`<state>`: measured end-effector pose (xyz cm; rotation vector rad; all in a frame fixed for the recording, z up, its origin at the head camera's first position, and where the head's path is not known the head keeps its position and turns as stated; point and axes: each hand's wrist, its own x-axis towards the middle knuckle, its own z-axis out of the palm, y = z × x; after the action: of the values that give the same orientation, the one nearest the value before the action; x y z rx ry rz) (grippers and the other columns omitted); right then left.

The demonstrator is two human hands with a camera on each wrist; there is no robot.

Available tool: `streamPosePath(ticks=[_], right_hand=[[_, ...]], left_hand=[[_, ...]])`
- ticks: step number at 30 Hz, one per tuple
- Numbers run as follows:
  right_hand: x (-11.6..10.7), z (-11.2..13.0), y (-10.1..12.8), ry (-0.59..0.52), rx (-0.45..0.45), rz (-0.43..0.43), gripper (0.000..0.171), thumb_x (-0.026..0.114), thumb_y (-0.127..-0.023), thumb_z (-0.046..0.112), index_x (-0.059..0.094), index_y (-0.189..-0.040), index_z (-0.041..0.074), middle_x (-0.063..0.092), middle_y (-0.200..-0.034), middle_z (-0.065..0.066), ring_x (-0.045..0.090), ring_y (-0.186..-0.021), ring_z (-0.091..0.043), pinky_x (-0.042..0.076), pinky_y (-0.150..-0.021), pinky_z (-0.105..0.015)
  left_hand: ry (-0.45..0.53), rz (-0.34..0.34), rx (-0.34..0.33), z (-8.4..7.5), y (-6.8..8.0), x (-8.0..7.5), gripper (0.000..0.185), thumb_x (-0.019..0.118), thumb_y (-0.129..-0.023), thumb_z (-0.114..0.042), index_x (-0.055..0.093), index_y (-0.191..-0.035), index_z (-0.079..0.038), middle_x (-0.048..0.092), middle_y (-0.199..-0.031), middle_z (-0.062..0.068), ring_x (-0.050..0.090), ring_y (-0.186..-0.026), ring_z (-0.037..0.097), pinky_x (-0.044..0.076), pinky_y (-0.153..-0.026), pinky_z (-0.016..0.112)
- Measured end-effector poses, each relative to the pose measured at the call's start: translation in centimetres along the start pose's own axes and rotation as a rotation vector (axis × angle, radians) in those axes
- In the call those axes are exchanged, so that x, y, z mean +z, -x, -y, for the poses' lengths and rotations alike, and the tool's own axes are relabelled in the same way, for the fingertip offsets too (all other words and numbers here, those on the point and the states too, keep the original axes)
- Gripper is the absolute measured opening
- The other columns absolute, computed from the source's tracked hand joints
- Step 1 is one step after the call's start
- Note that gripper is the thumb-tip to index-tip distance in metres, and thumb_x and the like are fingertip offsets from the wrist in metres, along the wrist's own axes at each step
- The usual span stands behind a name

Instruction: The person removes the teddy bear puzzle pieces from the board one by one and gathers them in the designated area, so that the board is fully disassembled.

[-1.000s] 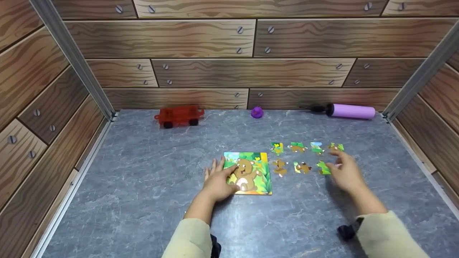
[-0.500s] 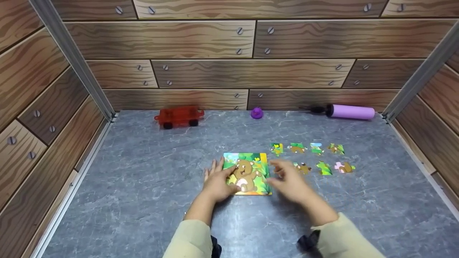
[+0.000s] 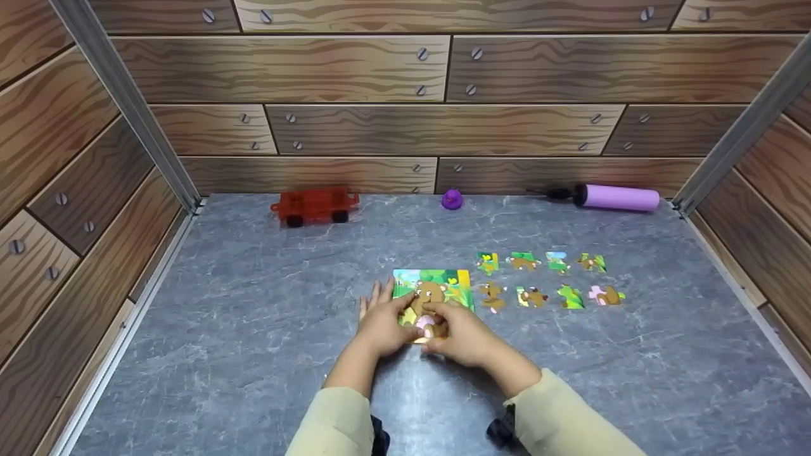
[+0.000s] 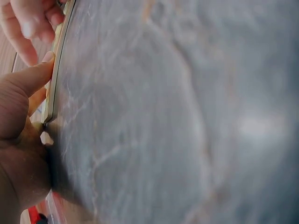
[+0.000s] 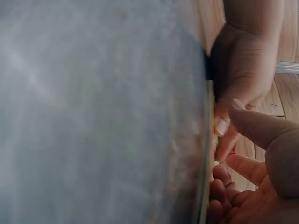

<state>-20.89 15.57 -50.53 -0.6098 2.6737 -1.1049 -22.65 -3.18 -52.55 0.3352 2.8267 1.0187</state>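
Observation:
A square bear puzzle (image 3: 460,280) with a green leafy border lies on the grey table. Along its left side rests my left hand (image 3: 382,326), fingers stretched out and thumb over the picture. My right hand (image 3: 466,335) reaches over the lower right of the puzzle, thumb and index finger spread apart above the bear's belly, which shows pink and white. No piece is visible between those fingers. In the left wrist view, the thumb of my left hand (image 4: 21,121) touches the board's edge. The right wrist view has my right hand (image 5: 275,163) close to the other hand.
Two rows of loose puzzle pieces lie to the right, among them a pink-and-brown piece (image 3: 606,295) and a green piece (image 3: 571,297). Along the back wall stand a red toy wagon (image 3: 315,206), a small purple duck (image 3: 452,199) and a lilac hand pump (image 3: 618,197).
My right hand has let go of the pink-and-brown piece at the right end of the lower row and moved left, over the puzzle. My left hand has stayed in place.

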Motion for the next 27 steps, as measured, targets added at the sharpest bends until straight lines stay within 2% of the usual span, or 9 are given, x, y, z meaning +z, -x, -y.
streamPosePath(ticks=[4, 10, 15, 21, 27], right_hand=[[0.5, 0.0, -0.2, 0.081, -0.006, -0.026, 0.068, 0.082, -0.073, 0.029, 0.055, -0.130, 0.003, 0.057, -0.104, -0.007, 0.052, -0.089, -0.017, 0.046, -0.079, -0.036], [0.9, 0.1, -0.3, 0.142, 0.016, -0.052, 0.058, 0.078, -0.078, 0.031, 0.060, -0.128, 0.007, 0.058, -0.112, -0.009, 0.052, -0.094, -0.020, 0.046, -0.082, -0.039], [1.1, 0.1, -0.2, 0.143, 0.020, -0.079, 0.053, 0.077, -0.079, 0.030, 0.062, -0.126, 0.009, 0.058, -0.110, -0.009, 0.052, -0.092, -0.021, 0.045, -0.082, -0.040], [1.3, 0.1, -0.2, 0.138, 0.035, -0.089, 0.051, 0.078, -0.078, 0.027, 0.063, -0.125, 0.012, 0.056, -0.104, -0.005, 0.049, -0.086, -0.016, 0.044, -0.077, -0.036], [1.3, 0.5, -0.4, 0.109, 0.078, -0.106, 0.050, 0.081, -0.074, 0.021, 0.065, -0.121, 0.010, 0.058, -0.110, -0.007, 0.053, -0.093, -0.020, 0.046, -0.084, -0.040]], left_hand=[[-0.005, 0.000, 0.007, 0.0, -0.1, 0.0, 0.074, 0.078, -0.072, -0.040, 0.051, -0.139, -0.025, 0.015, -0.159, 0.011, 0.003, -0.145, 0.037, -0.004, -0.113, 0.059], [0.004, 0.013, 0.013, -0.1, 0.0, -0.2, 0.073, 0.077, -0.073, -0.040, 0.051, -0.140, -0.024, 0.015, -0.159, 0.012, 0.003, -0.145, 0.038, -0.005, -0.112, 0.060], [0.025, 0.042, 0.015, -0.2, 0.0, -0.5, 0.073, 0.077, -0.073, -0.034, 0.050, -0.140, -0.024, 0.015, -0.159, 0.012, 0.001, -0.145, 0.037, -0.006, -0.112, 0.060], [0.060, 0.101, 0.039, 0.1, -0.1, -1.0, 0.081, 0.081, -0.066, -0.023, 0.050, -0.141, -0.020, 0.012, -0.159, 0.014, -0.002, -0.145, 0.037, -0.007, -0.112, 0.060], [0.072, 0.141, 0.056, 0.6, 0.0, -1.5, 0.087, 0.085, -0.062, -0.019, 0.048, -0.141, -0.019, 0.010, -0.159, 0.012, -0.003, -0.145, 0.036, -0.006, -0.113, 0.058]])
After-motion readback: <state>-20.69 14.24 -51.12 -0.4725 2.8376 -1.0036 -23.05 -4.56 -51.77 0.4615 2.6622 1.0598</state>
